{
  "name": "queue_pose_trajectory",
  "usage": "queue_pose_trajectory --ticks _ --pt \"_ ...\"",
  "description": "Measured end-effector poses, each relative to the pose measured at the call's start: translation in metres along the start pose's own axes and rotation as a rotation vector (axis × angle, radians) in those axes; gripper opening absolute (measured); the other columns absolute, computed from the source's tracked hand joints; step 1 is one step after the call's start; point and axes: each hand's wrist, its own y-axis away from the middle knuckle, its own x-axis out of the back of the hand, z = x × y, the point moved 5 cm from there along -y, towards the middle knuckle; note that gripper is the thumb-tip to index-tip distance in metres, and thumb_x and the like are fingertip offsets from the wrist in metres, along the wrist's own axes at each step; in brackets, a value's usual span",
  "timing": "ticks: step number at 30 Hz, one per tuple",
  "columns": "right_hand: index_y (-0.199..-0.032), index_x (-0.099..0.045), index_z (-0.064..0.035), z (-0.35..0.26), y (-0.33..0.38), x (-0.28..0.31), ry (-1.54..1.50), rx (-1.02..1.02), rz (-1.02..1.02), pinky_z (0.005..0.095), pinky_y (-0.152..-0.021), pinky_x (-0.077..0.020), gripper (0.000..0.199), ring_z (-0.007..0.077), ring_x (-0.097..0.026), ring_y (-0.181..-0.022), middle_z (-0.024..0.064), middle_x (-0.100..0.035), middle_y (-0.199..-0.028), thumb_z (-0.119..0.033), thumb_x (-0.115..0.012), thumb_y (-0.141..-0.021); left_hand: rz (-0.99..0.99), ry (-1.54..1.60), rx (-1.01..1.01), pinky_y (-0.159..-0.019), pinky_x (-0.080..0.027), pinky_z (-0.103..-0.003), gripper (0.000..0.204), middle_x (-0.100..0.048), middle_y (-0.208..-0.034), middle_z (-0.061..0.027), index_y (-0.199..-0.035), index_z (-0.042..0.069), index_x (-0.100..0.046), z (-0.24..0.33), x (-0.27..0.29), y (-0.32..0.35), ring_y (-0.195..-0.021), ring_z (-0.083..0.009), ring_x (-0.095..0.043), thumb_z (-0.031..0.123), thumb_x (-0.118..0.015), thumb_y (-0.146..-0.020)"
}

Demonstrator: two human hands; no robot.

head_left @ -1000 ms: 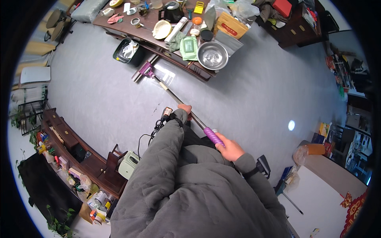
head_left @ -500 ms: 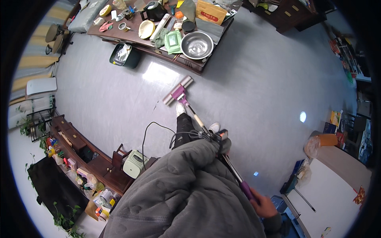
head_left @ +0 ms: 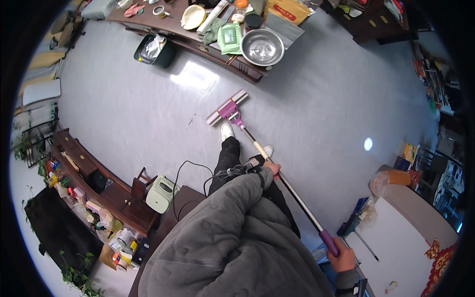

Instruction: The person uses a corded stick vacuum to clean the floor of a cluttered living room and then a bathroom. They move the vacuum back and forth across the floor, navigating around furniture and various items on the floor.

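Note:
A sponge mop with a silver pole (head_left: 301,202) runs diagonally across my front. Its purple and grey mop head (head_left: 227,108) rests on the floor just beyond my left white shoe (head_left: 226,130). My left hand (head_left: 272,170) is closed round the middle of the pole, partly hidden by the grey sleeve. Lower right, my right hand (head_left: 342,254) wraps the purple grip (head_left: 328,242) at the pole's top end. A bundled dark cable (head_left: 232,171) hangs by my left forearm.
Ahead stands a dark wooden table (head_left: 188,40) bearing a steel basin (head_left: 262,47) and a green wipes pack (head_left: 230,38). A dark bin (head_left: 157,52) sits beside it. Left are a wooden desk (head_left: 106,180) and a pale green box-shaped appliance (head_left: 162,194). A white-topped table (head_left: 391,237) is at right.
The mop's purple grip has swung outward to the right, away from my body. My left hand now shows on the pole. The whole view has shifted a little, and the mop head sits slightly farther right.

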Motion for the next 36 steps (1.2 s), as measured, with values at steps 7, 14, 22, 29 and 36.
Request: queue_pose_trajectory --ticks 7,14,22,29,36 --pt "-0.123 -0.061 -0.0099 -0.075 -0.074 0.003 -0.01 0.159 -0.071 0.0436 -0.065 -0.0541 0.053 0.0382 -0.067 -0.071 0.0231 -0.066 -0.081 -0.02 -0.076 -0.074 0.223 0.247 -0.234 -0.047 -0.054 -0.039 0.034 -0.066 -0.072 -0.018 -0.085 -0.01 -0.064 0.06 0.099 -0.021 -0.054 -0.0287 -0.065 0.024 -0.065 -0.083" --pt "-0.134 -0.051 -0.0136 -0.205 -0.122 -0.06 0.021 0.529 -0.118 0.0481 -0.064 -0.051 0.055 0.0398 -0.064 -0.072 0.0214 -0.066 -0.083 -0.02 -0.069 -0.083 0.546 0.238 -0.329 -0.055 -0.056 -0.043 0.034 -0.066 -0.076 -0.0183 -0.091 -0.012 -0.06 0.066 0.311 -0.076 -0.064 -0.0315 -0.068 0.022 -0.062 -0.086" --pt "-0.136 -0.048 -0.0114 -0.212 -0.128 -0.063 0.052 0.592 -0.157 0.0488 -0.064 -0.0502 0.055 0.0404 -0.063 -0.074 0.0224 -0.065 -0.086 -0.02 -0.067 -0.085 0.356 0.527 -0.226 -0.055 -0.059 -0.043 0.029 -0.063 -0.083 -0.0158 -0.097 -0.006 -0.057 0.049 0.306 -0.023 -0.068 -0.0286 -0.067 0.021 -0.063 -0.089" --pt "-0.131 -0.053 -0.0095 -0.109 -0.088 -0.026 0.021 0.463 -0.182 0.047 -0.066 -0.0503 0.052 0.0415 -0.064 -0.077 0.0231 -0.066 -0.085 -0.019 -0.07 -0.082 0.138 0.247 -0.003 -0.06 -0.06 -0.048 0.027 -0.066 -0.089 -0.0213 -0.102 -0.005 -0.058 0.026 0.179 0.001 -0.073 -0.0363 -0.069 0.02 -0.054 -0.092" --pt "-0.121 -0.061 -0.0077 0.015 -0.014 0.02 0.058 0.28 -0.109 0.046 -0.063 -0.0514 0.046 0.0415 -0.065 -0.072 0.0234 -0.065 -0.079 -0.018 -0.072 -0.078 -0.543 -0.084 0.371 -0.099 -0.048 -0.049 0.046 -0.059 -0.124 -0.0265 -0.125 -0.013 -0.05 -0.03 -0.001 -0.002 -0.114 -0.037 -0.059 0.025 -0.046 -0.101"
